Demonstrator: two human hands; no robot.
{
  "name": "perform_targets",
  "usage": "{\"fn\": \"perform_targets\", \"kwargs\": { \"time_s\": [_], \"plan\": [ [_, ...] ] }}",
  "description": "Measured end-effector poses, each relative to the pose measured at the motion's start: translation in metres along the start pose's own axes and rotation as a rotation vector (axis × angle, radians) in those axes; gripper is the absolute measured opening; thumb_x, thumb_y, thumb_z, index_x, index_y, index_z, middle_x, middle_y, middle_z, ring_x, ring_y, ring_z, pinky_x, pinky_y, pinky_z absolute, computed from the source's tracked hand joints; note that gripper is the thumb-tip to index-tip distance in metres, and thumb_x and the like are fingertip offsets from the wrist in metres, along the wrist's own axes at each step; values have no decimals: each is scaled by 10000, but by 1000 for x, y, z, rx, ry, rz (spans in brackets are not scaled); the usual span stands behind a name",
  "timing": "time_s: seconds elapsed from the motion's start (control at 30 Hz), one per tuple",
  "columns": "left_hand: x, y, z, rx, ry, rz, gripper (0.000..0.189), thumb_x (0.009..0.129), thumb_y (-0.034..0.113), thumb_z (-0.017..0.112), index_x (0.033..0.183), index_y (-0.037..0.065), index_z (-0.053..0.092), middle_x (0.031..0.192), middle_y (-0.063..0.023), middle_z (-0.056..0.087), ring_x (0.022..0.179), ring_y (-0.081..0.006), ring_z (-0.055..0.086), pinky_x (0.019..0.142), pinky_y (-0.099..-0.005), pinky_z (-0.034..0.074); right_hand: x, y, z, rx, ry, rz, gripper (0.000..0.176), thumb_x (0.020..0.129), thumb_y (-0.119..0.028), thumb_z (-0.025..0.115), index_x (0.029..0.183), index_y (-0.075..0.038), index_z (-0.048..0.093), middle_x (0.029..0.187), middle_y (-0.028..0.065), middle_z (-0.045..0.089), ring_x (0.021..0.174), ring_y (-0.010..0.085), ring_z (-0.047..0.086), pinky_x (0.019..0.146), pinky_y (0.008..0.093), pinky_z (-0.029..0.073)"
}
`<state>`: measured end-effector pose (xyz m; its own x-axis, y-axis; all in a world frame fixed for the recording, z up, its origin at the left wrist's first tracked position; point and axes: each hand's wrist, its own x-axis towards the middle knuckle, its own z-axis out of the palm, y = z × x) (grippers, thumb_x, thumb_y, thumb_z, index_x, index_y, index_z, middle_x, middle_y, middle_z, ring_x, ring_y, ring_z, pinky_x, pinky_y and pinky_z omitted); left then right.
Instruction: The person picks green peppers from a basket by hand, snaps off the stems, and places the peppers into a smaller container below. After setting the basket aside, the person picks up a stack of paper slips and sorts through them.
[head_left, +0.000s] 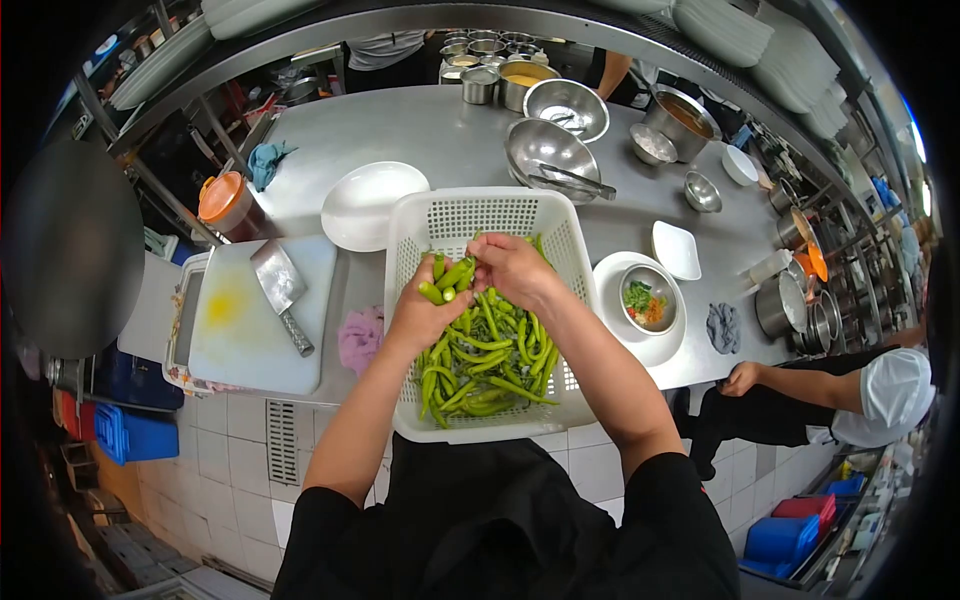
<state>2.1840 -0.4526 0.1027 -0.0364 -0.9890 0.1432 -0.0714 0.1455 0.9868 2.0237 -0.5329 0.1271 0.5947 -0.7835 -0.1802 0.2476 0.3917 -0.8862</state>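
Several long green chili peppers (487, 352) lie loose in a white perforated plastic basket (575, 250) in front of me. Above them, my left hand (416, 308) is closed around a small bunch of green chili peppers (452, 277), their ends showing past the fingers. My right hand (512, 268) touches the same bunch, its thumb and fingertips pinched at the end of one pepper. The fingertips partly hide that pepper's end.
To the left lie a cutting board (235, 345), a cleaver (280, 280) and a pink cloth (360, 340). An oval white plate (375, 205) and steel bowls (550, 150) stand behind the basket. Right of it, a steel bowl (648, 298) holds chopped ingredients. A co-worker (820, 395) stands at right.
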Motion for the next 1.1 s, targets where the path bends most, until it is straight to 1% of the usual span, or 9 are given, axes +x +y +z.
{"fn": "perform_targets", "kwargs": {
  "time_s": [0.2, 0.27, 0.33, 0.57, 0.77, 0.83, 0.93, 0.97, 1.1],
  "plan": [
    [-5, -16, -8, -84, 104, -2, 373, 809, 10, 642, 1140, -14, 473, 962, -73, 611, 852, -150, 618, 749, -293, 516, 8, -9, -18, -216, 15, 103, 159, 931, -194, 570, 904, -39, 597, 824, 26, 591, 705, 119, 538, 611, 265, 477],
    [-9, -16, -12, -169, 112, -91, 321, 803, 14, 644, 1094, -17, 512, 945, -74, 614, 841, -158, 620, 742, -293, 514, 25, 5, -44, -554, -11, 42, 234, 912, -240, 572, 985, -23, 618, 913, 68, 642, 777, 185, 607, 673, 325, 512],
    [-14, -17, -12, -252, 112, -174, 270, 797, 17, 646, 1047, -19, 550, 929, -75, 616, 830, -165, 623, 735, -293, 513, 44, 26, -65, -1568, 91, 52, 345, 868, -297, 586, 1057, -12, 627, 1040, 135, 658, 915, 275, 639, 752, 404, 520],
    [-14, -22, -17, -705, 186, -302, 272, 800, 19, 609, 1061, -45, 567, 975, -123, 623, 922, -250, 632, 760, -367, 536, 57, 78, -86, -1629, 200, 185, 375, 814, -340, 621, 959, 2, 665, 975, 205, 666, 926, 351, 641, 799, 442, 502],
    [-5, -35, -12, -734, 233, -364, 322, 816, 24, 588, 1125, -57, 547, 1016, -141, 615, 943, -252, 619, 762, -375, 540, 18, 12, -19, -1064, 53, 220, 332, 798, -292, 665, 939, 9, 654, 825, 107, 659, 719, 199, 631, 617, 323, 510],
    [-1, -38, -13, -724, 202, -358, 311, 816, 22, 587, 1115, -55, 547, 998, -140, 620, 907, -246, 625, 746, -375, 542, 14, 9, -8, -874, -247, 96, 256, 809, -230, 635, 931, -5, 653, 774, 63, 636, 669, 130, 584, 553, 274, 484],
    [3, -44, -15, -647, 305, -292, 289, 789, 27, 648, 1067, -22, 586, 992, -94, 637, 852, -190, 617, 722, -339, 510, 38, 4, -37, -649, -166, 106, 229, 819, -230, 637, 923, -27, 654, 777, 51, 638, 682, 125, 591, 555, 270, 485],
    [4, -48, -18, -674, 321, -296, 282, 789, 21, 646, 1062, -22, 588, 972, -89, 641, 845, -192, 616, 714, -339, 510, 55, 15, -54, -836, 58, 99, 255, 818, -271, 646, 911, -34, 654, 814, 84, 660, 728, 181, 631, 622, 316, 513],
    [-2, -44, -19, -821, 309, -386, 246, 815, 35, 591, 1051, -25, 560, 944, -140, 633, 810, -238, 623, 680, -372, 521, 89, 66, -97, -1642, 221, 8, 275, 830, -291, 615, 922, -34, 653, 917, 143, 673, 817, 271, 655, 713, 387, 525]
  ]
}}
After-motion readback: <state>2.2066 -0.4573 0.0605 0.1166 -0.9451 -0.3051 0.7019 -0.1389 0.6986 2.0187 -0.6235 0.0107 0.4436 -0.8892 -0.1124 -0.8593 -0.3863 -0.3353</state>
